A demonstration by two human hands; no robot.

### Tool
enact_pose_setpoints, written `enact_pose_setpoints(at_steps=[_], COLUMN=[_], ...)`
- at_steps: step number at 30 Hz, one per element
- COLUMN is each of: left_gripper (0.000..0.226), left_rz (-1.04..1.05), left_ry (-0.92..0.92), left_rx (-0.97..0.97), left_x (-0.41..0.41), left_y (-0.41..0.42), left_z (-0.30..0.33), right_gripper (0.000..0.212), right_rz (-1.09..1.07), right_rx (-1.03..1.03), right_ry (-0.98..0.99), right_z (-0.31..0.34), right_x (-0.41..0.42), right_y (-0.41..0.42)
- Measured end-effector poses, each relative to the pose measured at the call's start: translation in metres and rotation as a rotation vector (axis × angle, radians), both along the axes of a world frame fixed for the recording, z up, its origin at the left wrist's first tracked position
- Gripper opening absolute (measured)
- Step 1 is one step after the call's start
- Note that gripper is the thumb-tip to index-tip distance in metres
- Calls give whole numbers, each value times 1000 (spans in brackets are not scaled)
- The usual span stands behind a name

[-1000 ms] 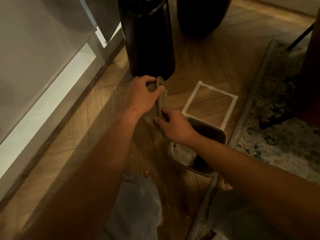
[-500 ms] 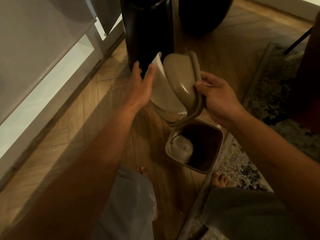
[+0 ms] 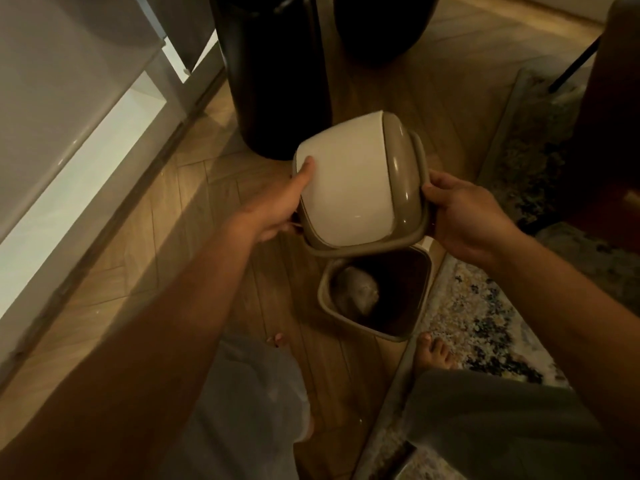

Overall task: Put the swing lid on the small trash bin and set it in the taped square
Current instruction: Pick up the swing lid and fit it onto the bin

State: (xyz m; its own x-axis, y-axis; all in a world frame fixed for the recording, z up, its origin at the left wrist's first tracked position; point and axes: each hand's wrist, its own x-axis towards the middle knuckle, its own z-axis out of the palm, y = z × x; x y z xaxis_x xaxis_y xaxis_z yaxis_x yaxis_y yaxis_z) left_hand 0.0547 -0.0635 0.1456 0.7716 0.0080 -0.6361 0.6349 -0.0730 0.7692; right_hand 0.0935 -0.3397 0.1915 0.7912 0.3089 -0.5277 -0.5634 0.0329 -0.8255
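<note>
The swing lid point(image 3: 353, 181), a taupe frame with a white flap, hangs tilted in the air just above the far edge of the small trash bin point(image 3: 405, 332). My left hand point(image 3: 280, 206) grips its left edge with the thumb on the white flap. My right hand point(image 3: 464, 216) holds the frame's right edge. The open taupe bin stands on the wood floor with a pale crumpled thing inside. The taped square is hidden behind the lid and hands.
A tall black cylinder point(image 3: 277, 74) and a round dark vessel point(image 3: 381, 26) stand on the floor beyond the lid. A patterned rug point(image 3: 485, 327) lies right of the bin. White cabinets point(image 3: 69, 98) run along the left. My bare feet point(image 3: 434, 353) are near the bin.
The lid was lifted off the floor, turned from edge-on to flap side up, and brought over the bin. My right hand shifted to its right edge, and the lid now covers the taped square.
</note>
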Motion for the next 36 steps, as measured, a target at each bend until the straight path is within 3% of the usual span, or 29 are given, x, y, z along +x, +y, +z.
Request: enact_pose_setpoints(at_steps=[2, 5, 8, 16, 20, 36], left_gripper=[89, 53, 37, 37, 57, 89], left_rz=[-46, -129, -167, -359, -437, -569], left_ry=[13, 45, 89, 157, 153, 108], left_rx=[35, 74, 83, 100, 142, 255], left_x=[1, 2, 4, -1, -3, -33], left_y=[-1, -2, -7, -27, -30, -45], left_z=[-3, -5, -12, -22, -25, -53], right_gripper=[34, 24, 16, 28, 27, 28], right_rz=[134, 449, 601, 665, 762, 921], right_rx=[-272, -703, -856, -957, -1005, -1088], right_ry=[-121, -315, -307, -148, -122, -74], right_z=[-6, -16, -30, -61, -68, -102], right_x=[0, 0, -1, -8, -20, -64], right_y=[-11, -29, -41, -65, -67, -77])
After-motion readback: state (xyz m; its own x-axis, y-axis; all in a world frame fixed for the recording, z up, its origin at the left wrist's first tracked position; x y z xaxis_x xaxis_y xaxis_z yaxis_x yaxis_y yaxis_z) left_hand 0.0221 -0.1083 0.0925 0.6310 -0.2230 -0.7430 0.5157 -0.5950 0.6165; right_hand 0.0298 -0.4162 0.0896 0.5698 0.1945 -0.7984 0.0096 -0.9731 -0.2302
